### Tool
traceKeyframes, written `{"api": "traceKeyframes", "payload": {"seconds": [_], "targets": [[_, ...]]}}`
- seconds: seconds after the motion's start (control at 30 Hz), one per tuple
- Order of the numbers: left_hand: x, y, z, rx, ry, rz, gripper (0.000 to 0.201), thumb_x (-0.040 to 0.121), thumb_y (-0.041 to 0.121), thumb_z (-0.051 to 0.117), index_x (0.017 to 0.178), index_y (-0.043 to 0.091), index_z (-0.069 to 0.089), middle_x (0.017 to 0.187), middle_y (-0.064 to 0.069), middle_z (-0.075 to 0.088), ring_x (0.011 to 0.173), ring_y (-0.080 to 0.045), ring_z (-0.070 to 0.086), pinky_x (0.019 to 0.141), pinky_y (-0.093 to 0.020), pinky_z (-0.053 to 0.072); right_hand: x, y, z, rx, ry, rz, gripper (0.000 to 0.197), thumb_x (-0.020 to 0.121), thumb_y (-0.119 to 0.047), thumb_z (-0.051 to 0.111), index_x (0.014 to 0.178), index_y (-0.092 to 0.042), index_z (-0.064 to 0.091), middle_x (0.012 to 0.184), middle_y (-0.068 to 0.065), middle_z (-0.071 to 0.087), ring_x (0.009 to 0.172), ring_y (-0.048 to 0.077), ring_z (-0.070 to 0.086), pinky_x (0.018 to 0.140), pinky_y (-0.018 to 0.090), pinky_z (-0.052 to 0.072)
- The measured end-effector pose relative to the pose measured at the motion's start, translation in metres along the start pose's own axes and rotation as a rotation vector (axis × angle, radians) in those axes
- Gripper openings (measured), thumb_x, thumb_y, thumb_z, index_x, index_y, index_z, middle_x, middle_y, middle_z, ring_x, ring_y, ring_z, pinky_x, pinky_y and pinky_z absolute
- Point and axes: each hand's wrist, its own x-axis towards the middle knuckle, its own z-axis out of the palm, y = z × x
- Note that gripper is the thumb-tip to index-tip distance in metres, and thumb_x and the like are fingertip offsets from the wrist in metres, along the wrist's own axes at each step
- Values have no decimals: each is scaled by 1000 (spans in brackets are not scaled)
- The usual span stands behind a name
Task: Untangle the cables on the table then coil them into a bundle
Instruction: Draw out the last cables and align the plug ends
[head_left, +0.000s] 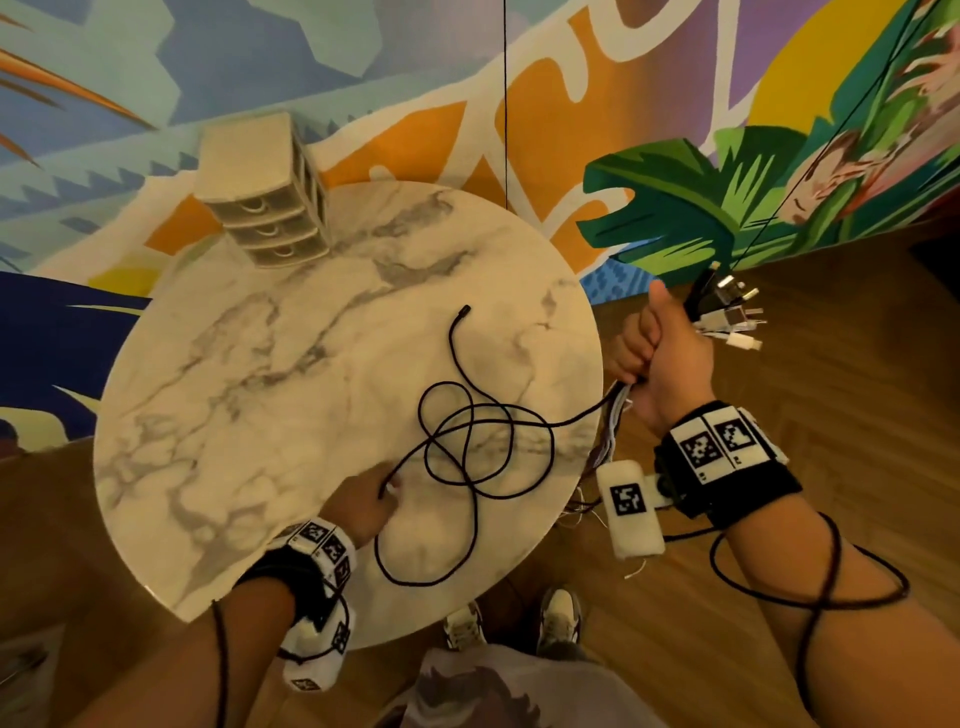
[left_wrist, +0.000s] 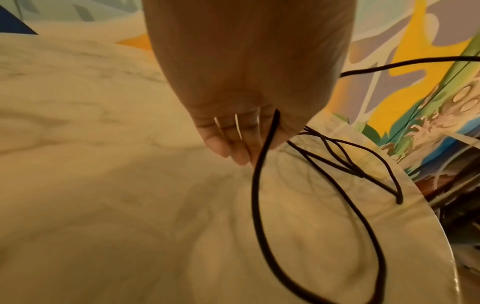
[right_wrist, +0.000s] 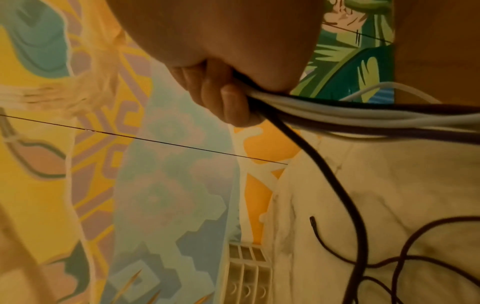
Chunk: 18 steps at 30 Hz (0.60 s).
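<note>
Head view takes in the round white marble-patterned table (head_left: 218, 415), the largest thing here, with a small beige three-drawer plastic organiser (head_left: 265, 202) at its far edge, well apart from both hands. On the near right part of the tabletop lies the thin black braided cable (head_left: 467, 431), thrown into several overlapping loops; its free plug end points away toward the far side, while its other run leaves the loops rightward, off the table edge.

That run ends in the right hand (head_left: 660, 358), held off the table's right edge, fist wrapped tight round a sheaf of white and dark gathered cables (right_wrist: 350, 111) with their connector ends (head_left: 727, 312) fanning out above the thumb; the slack hangs below the fist.

The left hand (head_left: 371, 501) sits at the near side of the loops, fingers (left_wrist: 228, 142) bent down to the marble with the black cable passing against them; it seems to pinch the strand, though the contact is partly hidden.

From the left hand's grip the tangle lies just ahead and to the right, between the two hands, its long stretch running diagonally toward the right fist. The left hand is plainly nearer the loops, so teasing them open likely falls to it while the right keeps tension.
</note>
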Motion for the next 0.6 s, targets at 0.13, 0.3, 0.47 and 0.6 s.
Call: {"api": "traceKeyframes", "payload": {"seconds": [0.13,0.3,0.47,0.6], "targets": [[5,16,11,-6,56,160,58,93,11,47,146,25,29,98,-12,62,81,-25,60,66,-20,42,-1,0,-5,-59,14,-19,55,97,-39,45,51,-17,26,40,-5,23,34,11,18,37,20,15],[25,42,37,229,-121,45,55,97,27,44,148,20,24,137,-15,48,122,-28,49,96,-28,39,-7,3,-11,-123,25,-31,54,97,-39,44,52,-16,25,40,-5,23,35,11,17,44,27,10],[31,80,49,332,-151,152,41,99,23,39,139,14,39,129,-17,54,117,-32,52,94,-35,41,-18,-3,-32,-174,62,-50,57,98,-38,45,49,-17,25,39,-5,23,34,11,17,40,22,12],[32,157,33,115,28,540,19,97,19,44,110,11,56,91,-17,65,84,-36,62,69,-39,47,-25,-8,-55,-194,96,-74,58,98,-36,45,46,-20,26,39,-5,22,35,12,16,40,22,12]]}}
